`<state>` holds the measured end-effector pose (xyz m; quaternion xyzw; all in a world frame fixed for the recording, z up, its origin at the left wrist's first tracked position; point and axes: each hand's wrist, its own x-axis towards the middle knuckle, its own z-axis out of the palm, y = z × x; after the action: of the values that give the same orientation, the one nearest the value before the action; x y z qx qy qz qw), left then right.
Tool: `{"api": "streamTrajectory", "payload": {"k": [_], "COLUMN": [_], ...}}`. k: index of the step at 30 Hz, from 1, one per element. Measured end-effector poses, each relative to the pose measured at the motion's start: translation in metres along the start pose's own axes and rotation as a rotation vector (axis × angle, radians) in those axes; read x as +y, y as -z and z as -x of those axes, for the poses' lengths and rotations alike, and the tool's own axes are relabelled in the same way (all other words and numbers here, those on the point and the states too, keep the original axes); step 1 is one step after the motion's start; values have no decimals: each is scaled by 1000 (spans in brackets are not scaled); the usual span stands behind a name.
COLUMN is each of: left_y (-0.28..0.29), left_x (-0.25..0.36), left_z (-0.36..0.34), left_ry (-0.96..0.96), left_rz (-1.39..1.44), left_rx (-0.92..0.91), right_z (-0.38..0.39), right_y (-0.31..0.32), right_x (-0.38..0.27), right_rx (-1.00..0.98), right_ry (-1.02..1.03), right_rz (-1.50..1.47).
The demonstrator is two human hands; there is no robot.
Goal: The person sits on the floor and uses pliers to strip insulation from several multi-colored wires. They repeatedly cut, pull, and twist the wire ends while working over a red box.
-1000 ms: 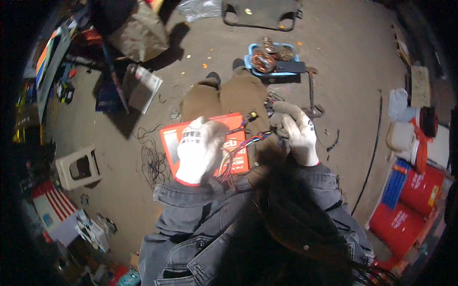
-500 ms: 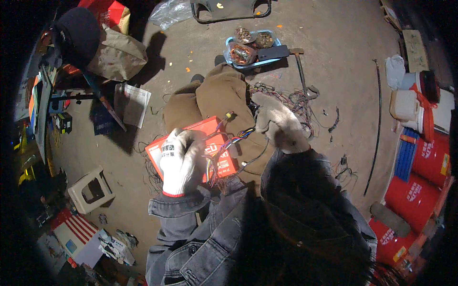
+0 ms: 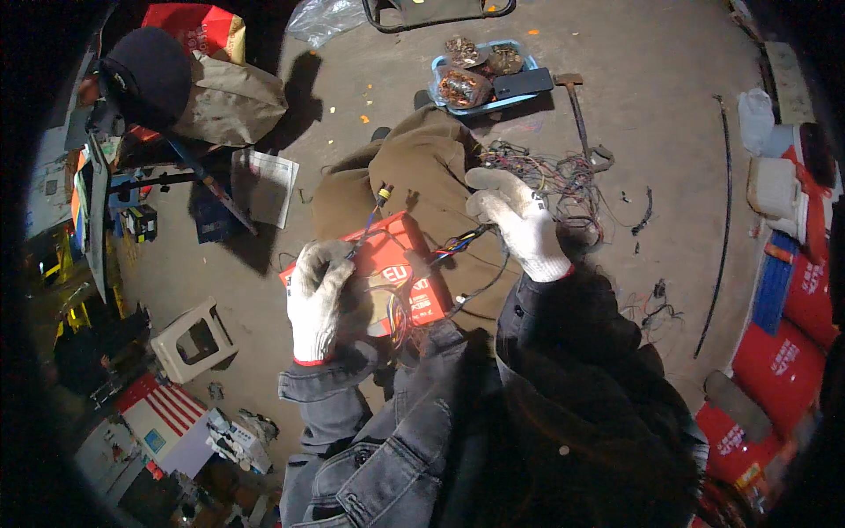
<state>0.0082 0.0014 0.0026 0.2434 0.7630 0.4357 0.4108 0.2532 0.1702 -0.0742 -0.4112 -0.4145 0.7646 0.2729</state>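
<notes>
A red box (image 3: 404, 238) lies across my lap on brown trousers (image 3: 418, 163). My left hand (image 3: 319, 290), in a white work glove, is closed over the box's left part, pinching a thin dark wire that ends in a yellow-and-black connector (image 3: 384, 194). My right hand (image 3: 521, 224), gloved too, pinches the black-wrapped end of a multicoloured wire harness (image 3: 456, 244) between thumb and fingers. From there the loose coloured wires (image 3: 400, 312) run down over the box towards my jacket. A dark cable with a white plug (image 3: 459, 299) hangs below the harness.
A wire heap (image 3: 550, 176) and a hammer (image 3: 576, 114) lie right of my legs. Beyond my feet sits a blue tray (image 3: 484, 107) with cut-open containers of small parts and a phone (image 3: 523, 84). A beige plastic stool (image 3: 194, 341) is left; red drums (image 3: 779, 365) stand right.
My right hand has turned, so the glove's white back now shows, and still holds the harness. The yellow connector has shifted up relative to the box. The whole view has swung slightly.
</notes>
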Motion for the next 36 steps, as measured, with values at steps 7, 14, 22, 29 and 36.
{"api": "streamTrajectory", "payload": {"k": [7, 14, 22, 29, 36], "left_y": [5, -7, -12, -6, 25], "left_x": [-12, -23, -17, -56, -116], "left_z": [-2, -6, -3, 1, 17], "left_ry": [103, -46, -108, -392, -369], "left_rz": [-26, -250, -176, -802, -411], "left_rx": [157, 234, 231, 480, 662], "right_z": [-7, -11, -10, -25, -105], "right_y": [0, 66, 137, 174, 134], "right_x": [17, 16, 64, 103, 178], "right_rx": [7, 401, 558, 616, -33], "right_ry": [88, -70, 204, -205, 315], "right_rz": [30, 123, 455, 728, 1460]}}
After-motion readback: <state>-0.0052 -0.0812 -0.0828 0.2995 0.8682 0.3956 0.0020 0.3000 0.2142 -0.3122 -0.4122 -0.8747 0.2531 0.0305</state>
